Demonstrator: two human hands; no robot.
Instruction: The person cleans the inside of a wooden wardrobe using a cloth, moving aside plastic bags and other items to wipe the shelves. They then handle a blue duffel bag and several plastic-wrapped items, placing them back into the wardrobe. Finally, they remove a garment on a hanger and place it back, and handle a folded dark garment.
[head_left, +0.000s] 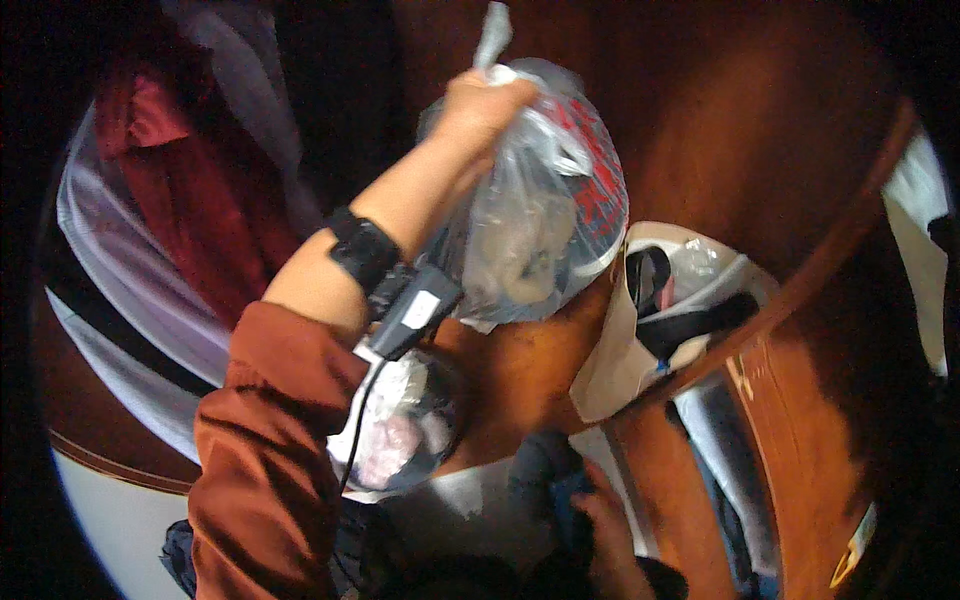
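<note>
My left hand (491, 105) is closed around the gathered top of a clear plastic bag (517, 217) with red print. Inside the bag, brownish and dark contents show through dimly. My left arm wears a reddish-brown sleeve and a black strap with a small black device (416, 311) and cable. Low in the view, my right hand (600, 510) is in shade, its fingers around a dark blue item (551, 480) that looks like cloth. Partly behind my left forearm lies another clear bag (397, 439) with white and pink contents.
Right of the held bag stands a beige open bag or bin (611, 375) with black items and clear plastic inside. A curved wooden edge (817, 289) runs beside it. Dark red (217, 217) and pale lilac garments (142, 262) hang at the left. Folded blue and white cloth (724, 457) lies lower right.
</note>
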